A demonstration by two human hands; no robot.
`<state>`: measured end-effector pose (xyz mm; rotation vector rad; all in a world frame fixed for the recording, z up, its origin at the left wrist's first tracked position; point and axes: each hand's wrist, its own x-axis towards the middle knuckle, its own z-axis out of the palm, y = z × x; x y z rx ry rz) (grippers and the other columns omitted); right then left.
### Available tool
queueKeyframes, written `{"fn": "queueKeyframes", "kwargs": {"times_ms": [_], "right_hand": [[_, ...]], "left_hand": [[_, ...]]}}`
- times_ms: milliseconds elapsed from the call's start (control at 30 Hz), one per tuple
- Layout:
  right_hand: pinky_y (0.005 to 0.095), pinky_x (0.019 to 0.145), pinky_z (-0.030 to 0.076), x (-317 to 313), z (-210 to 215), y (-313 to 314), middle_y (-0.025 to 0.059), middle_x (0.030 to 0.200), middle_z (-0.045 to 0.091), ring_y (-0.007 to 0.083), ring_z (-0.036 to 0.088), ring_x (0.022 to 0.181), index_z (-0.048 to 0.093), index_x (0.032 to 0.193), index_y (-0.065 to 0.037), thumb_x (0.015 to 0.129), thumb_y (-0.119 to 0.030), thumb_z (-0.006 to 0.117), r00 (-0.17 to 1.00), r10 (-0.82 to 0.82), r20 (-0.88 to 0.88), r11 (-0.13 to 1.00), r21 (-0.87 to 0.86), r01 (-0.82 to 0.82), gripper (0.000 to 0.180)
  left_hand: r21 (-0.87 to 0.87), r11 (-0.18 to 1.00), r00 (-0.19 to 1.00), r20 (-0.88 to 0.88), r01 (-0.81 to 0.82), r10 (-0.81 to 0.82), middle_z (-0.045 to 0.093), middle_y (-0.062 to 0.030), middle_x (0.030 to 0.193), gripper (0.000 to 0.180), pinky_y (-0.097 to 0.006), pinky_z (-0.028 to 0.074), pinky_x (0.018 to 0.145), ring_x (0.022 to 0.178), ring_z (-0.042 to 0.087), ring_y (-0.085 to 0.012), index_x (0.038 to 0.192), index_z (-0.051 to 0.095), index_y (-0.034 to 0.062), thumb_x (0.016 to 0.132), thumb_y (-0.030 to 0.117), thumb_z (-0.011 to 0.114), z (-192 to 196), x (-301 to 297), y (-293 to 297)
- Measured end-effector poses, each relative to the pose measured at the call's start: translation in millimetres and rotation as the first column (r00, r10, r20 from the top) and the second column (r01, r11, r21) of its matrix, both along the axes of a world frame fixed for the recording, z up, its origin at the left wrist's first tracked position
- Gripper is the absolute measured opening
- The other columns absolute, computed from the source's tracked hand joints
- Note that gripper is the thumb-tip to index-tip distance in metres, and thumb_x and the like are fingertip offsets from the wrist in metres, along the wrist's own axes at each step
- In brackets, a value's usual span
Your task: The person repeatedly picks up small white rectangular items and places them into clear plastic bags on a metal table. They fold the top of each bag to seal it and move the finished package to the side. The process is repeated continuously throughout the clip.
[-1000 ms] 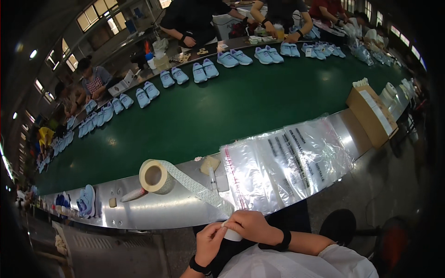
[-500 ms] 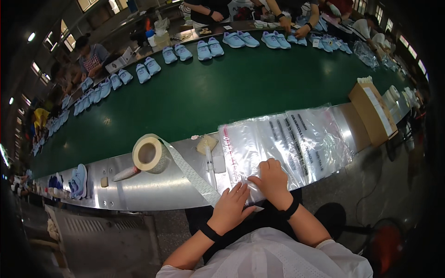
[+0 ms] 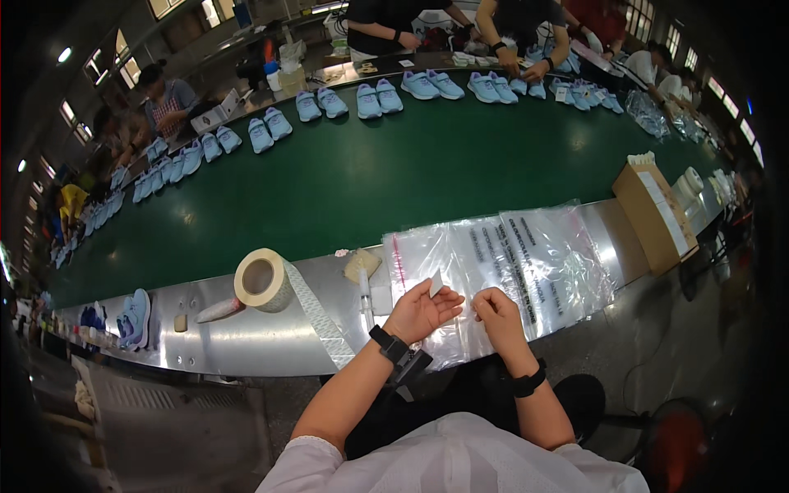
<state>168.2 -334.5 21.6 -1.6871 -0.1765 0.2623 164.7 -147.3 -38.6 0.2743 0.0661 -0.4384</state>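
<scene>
Your small label is pale and flat, with a slanted edge, and shows at the tips of your left grip, above the bags. That grip is turned palm up with the lower fingers loosely curled and apart; I cannot tell whether the label is pinched or only sticks to a fingertip. Your right grip is just beside it, thumb and forefinger drawn together; I cannot tell whether anything thin is between them.

Under both lie your bags, clear, shiny and wrinkled, overlapping flat on the counter, with dark print across them and a pink line near the left edge. They look flat, with nothing bulky inside.

Left of the bags are a clear tube and a tan block, and beyond these a cream roll on its side, its printed strip running to the counter's near edge.

Right of the bags a brown box stands with a white panel on its side; pale pieces poke from its far end, the rest of its contents hidden. Across the green belt, light blue shoes line the far edge.
</scene>
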Motion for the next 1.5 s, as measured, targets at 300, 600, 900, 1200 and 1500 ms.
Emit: {"fn": "queueKeyframes", "kwargs": {"times_ms": [300, 600, 900, 1200, 1500], "right_hand": [[0.0298, 0.076, 0.044, -1.9, 15.3, -6.3, 0.0102, 0.101, 0.056, 0.0228, 0.056, 0.091, 0.056, 0.097, -0.003, 0.082, -0.015, 0.063, 0.876, 0.279, 0.393, 0.954, -0.214, -0.209, 0.021], [0.0282, 0.059, 0.046, 6.1, 1.5, -35.0, 0.0067, 0.083, 0.062, 0.0168, 0.060, 0.072, 0.058, 0.094, -0.001, 0.081, -0.011, 0.060, 0.871, -0.130, 0.474, 0.964, -0.145, 0.223, 0.016], [0.0349, 0.083, 0.043, 38.8, -42.7, -192.8, 0.0174, 0.117, 0.047, 0.0225, 0.052, 0.102, 0.047, 0.116, 0.005, 0.084, -0.003, 0.052, 0.371, -0.604, 0.705, 0.273, -0.255, 0.928, 0.033], [0.0293, 0.078, 0.045, -69.8, 18.6, 15.9, 0.0116, 0.099, 0.061, 0.0213, 0.058, 0.090, 0.058, 0.103, 0.001, 0.085, -0.005, 0.054, 0.820, 0.524, 0.232, 0.851, -0.192, -0.489, 0.019], [0.0312, 0.062, 0.045, -81.0, 20.7, 58.4, 0.0097, 0.074, 0.059, 0.0197, 0.059, 0.066, 0.060, 0.093, -0.001, 0.085, -0.015, 0.058, 0.585, 0.797, -0.153, 0.560, -0.176, -0.809, 0.016]], "left_hand": [[0.750, 0.630, 0.977, -0.112, 0.201, -0.179, 0.053, -0.0194, 0.114, 0.035, -0.041, 0.053, 0.079, 0.101, 0.060, -0.0323, 0.114, 0.045, 0.0005, 0.096, 0.030, 0.039, 49.3, 17.4, -22.3], [0.488, 0.844, 0.975, 0.113, -0.222, 0.190, 0.029, -0.0237, 0.141, 0.050, -0.047, 0.038, 0.100, 0.127, 0.037, -0.0346, 0.137, 0.029, 0.0006, 0.099, 0.031, 0.035, 104.7, -103.6, 26.0], [0.955, 0.294, 0.806, -0.147, -0.035, 0.573, 0.056, -0.0108, 0.117, 0.051, -0.034, 0.044, 0.079, 0.098, 0.056, -0.0187, 0.126, 0.045, 0.0084, 0.085, 0.035, 0.060, -11.5, -232.0, 56.1], [0.658, 0.724, 0.910, -0.144, -0.205, 0.389, 0.062, -0.0093, 0.103, 0.027, -0.032, 0.053, 0.077, 0.089, 0.062, -0.0167, 0.113, 0.053, -0.0001, 0.095, 0.018, 0.047, 42.0, -195.4, 32.7], [0.829, 0.409, 0.791, 0.064, -0.381, 0.608, 0.058, -0.0097, 0.101, 0.029, -0.029, 0.054, 0.074, 0.089, 0.059, -0.0156, 0.115, 0.047, -0.0011, 0.090, 0.012, 0.054, 57.2, -198.4, 36.1]]}}
